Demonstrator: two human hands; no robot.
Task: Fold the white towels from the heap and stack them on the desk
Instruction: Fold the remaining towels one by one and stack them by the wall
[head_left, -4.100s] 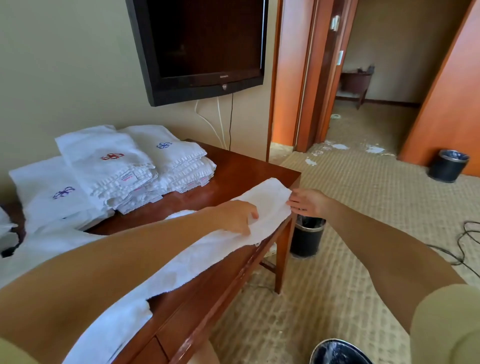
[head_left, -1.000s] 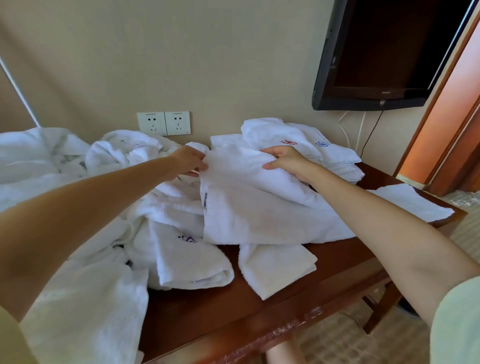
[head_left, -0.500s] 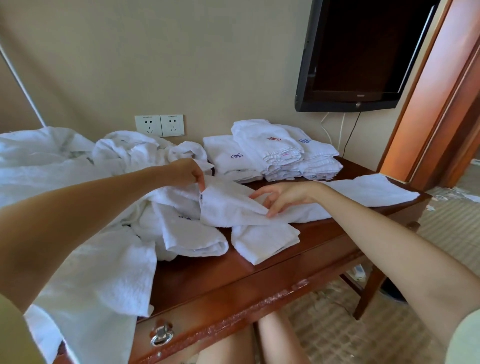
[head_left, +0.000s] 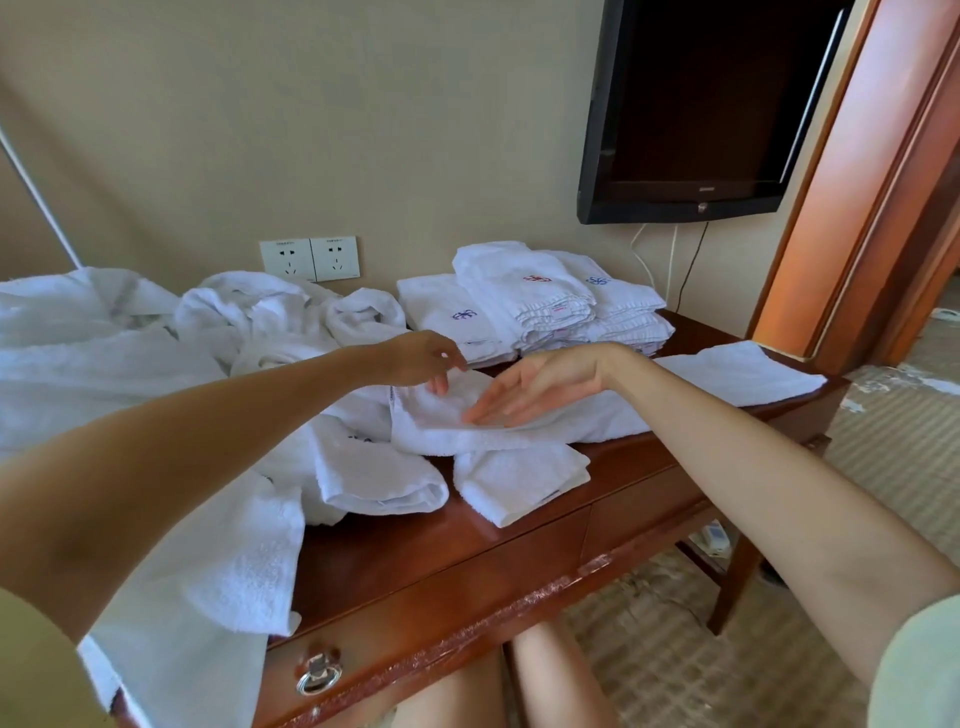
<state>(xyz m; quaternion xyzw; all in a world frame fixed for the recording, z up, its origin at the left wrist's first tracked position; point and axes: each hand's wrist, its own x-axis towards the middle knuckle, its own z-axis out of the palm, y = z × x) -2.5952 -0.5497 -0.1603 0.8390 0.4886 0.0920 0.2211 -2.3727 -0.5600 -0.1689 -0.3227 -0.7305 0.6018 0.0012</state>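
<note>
Both released, left grip (head_left: 415, 358) and right grip (head_left: 540, 382) touch the left end of a white terry towel (head_left: 587, 418) stretched rightward.

Nubbly white terry-cloth towels (head_left: 457, 415) lie on a glossy reddish wooden desk (head_left: 467, 561) with a metal ring pull (head_left: 318, 674).

Heap (head_left: 130, 338) fills frame left, spilling over front edge of worktop (head_left: 519, 561). Stack (head_left: 545, 301) centre right, at back against wall (head_left: 260, 130), below TV (head_left: 696, 104). Sockets (head_left: 310, 258) on wall behind heap. Long towel (head_left: 737, 374) runs from centre to worktop's right end. Before it, front-left towel (head_left: 379, 473) beside front-right towel (head_left: 519, 478).
</note>
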